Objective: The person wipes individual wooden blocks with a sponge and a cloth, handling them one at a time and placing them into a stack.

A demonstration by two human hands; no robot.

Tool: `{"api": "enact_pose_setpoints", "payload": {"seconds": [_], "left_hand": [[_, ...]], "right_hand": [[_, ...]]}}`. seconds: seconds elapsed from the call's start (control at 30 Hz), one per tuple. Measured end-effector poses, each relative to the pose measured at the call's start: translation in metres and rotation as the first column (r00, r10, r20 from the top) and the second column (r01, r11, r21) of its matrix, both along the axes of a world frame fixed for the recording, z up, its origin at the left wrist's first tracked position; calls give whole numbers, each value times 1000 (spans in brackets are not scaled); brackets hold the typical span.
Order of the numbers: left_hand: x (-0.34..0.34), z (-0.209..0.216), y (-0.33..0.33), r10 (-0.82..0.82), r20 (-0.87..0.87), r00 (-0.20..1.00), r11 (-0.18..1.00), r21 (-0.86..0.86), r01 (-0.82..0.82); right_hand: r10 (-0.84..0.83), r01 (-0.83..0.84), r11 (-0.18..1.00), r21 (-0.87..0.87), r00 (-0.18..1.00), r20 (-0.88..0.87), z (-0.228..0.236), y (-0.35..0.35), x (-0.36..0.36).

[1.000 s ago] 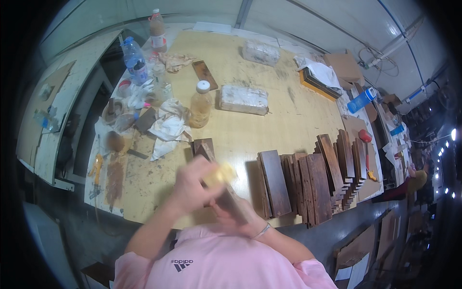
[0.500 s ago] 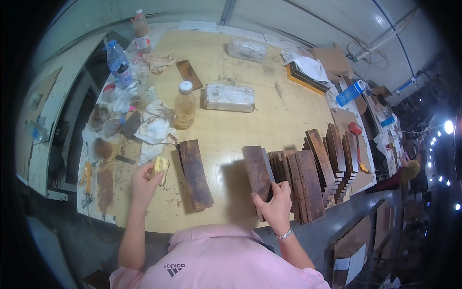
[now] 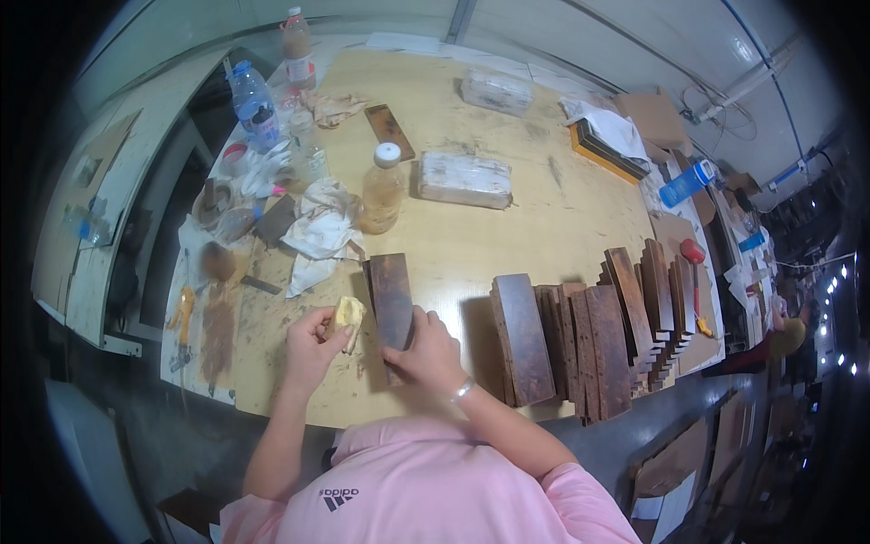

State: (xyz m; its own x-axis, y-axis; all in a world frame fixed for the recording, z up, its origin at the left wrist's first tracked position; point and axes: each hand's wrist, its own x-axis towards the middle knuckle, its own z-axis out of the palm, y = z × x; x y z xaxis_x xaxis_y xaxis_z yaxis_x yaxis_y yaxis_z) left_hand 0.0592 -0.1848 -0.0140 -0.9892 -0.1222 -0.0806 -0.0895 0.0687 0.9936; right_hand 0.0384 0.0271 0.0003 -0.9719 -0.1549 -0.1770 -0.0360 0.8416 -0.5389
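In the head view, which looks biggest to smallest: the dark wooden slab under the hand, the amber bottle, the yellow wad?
1. Dark wooden slab, under the right hand.
2. Amber bottle; farther away, so unsure.
3. Yellow wad, in the left hand.

The person wears a pink short-sleeved shirt (image 3: pixel 435 490), which fills the lower edge of the view. A small dark logo with three slanted stripes over a line of lettering sits on the chest, left of centre. The fabric is plain, without pattern, and folds softly at the shoulders. The sleeves end above the elbows, so both forearms are bare. The left hand (image 3: pixel 313 344) carries no ring, watch or glove that can be seen. The right hand (image 3: pixel 426 349) is also ungloved; on its wrist sits a thin silvery bracelet (image 3: pixel 463 390), a narrow shiny band that catches the light. Nails and finer details are too small to tell.
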Motion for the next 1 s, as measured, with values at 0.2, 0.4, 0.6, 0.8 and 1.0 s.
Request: {"api": "enact_pose_setpoints", "payload": {"seconds": [0.2, 0.4, 0.6, 0.8, 1.0], "left_hand": [[17, -8, -7, 40, 30, 999, 994, -101, -36], [35, 45, 57, -289, -302, 908, 900, -410, 150], [-7, 44, 42, -287, -343, 895, 779, -627, 9], [-37, 48, 5, 5, -332, 943, 792, -574, -206], [-36, 43, 1, 4, -311, 950, 886, -440, -148]], "right_hand": [[-163, 236, 893, -384, 963, 213, -22, 34, -19], [-38, 565, 321, -760, 810, 586, -8, 48, 2], [24, 459, 472, -753, 847, 531, 36, 40, 21], [34, 293, 605, -740, 919, 392, 42, 46, 39], [9, 185, 669, -720, 966, 257, 38, 56, 42]]}}
